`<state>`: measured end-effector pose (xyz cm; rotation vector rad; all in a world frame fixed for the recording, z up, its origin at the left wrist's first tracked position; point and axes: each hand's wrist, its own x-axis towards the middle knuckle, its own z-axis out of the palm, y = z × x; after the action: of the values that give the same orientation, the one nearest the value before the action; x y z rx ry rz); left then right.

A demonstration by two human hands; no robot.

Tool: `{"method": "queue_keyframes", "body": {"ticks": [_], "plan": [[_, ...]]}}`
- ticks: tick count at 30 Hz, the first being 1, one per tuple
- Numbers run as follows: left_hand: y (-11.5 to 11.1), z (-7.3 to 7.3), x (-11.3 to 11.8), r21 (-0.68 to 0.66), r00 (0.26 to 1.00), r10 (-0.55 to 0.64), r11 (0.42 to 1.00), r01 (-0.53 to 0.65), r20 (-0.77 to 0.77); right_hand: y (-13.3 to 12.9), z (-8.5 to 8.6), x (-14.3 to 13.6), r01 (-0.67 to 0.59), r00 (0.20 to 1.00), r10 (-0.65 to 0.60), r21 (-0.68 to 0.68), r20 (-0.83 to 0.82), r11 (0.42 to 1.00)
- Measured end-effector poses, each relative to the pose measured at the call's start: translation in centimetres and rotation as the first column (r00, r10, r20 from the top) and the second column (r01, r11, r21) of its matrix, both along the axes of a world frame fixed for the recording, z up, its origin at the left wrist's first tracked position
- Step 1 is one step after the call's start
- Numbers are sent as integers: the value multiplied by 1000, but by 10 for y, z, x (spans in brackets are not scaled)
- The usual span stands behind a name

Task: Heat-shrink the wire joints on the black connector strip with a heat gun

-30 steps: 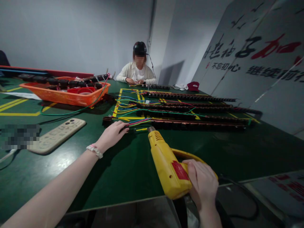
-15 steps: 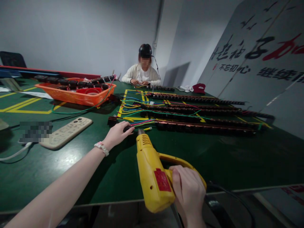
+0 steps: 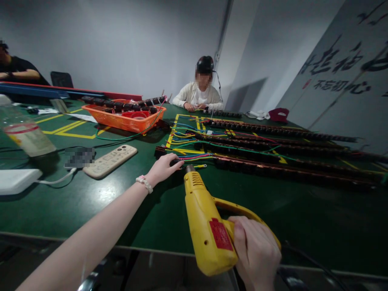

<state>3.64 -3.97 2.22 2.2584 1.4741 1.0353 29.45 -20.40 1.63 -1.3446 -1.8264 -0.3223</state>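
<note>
Landmark: orange basket (image 3: 121,121) on green table (image 3: 145,226). Yellow heat gun (image 3: 201,218) lies right of it and nearer the wearer, nozzle pointing away, close by a yellow lead (image 3: 200,166) with a ring terminal. Right hand (image 3: 257,246) wrapped around the gun's handle. Left hand (image 3: 165,167), right of the basket and nearer, curled low at coloured wires (image 3: 198,156); fingertips partly hidden, cannot tell how tightly closed or on what. Long dark strip (image 3: 273,171) also right of the basket. Beige phone (image 3: 112,161) on its near side; co-worker (image 3: 197,97) beyond, rightward.
</note>
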Motion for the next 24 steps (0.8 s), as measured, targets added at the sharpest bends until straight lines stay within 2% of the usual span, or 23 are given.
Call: {"method": "queue_keyframes", "body": {"ticks": [11, 17, 21, 24], "plan": [[-3, 1, -1, -2, 992, 12, 1000, -12, -129, 1, 1, 4, -1, 1000, 0, -29, -30, 1000], [-5, 2, 1, 19, 986, 48, 999, -45, -162, 13, 3, 34, 93, 996, -94, -87, -5, 992], [-6, 2, 1, 15, 986, 52, 999, -50, -157, 20, 0, 57, 110, 988, -105, -38, 112, 993], [-5, 3, 3, 3, 988, 66, 998, -66, -139, 21, -1, 64, 122, 982, -118, -22, 149, 992]]}}
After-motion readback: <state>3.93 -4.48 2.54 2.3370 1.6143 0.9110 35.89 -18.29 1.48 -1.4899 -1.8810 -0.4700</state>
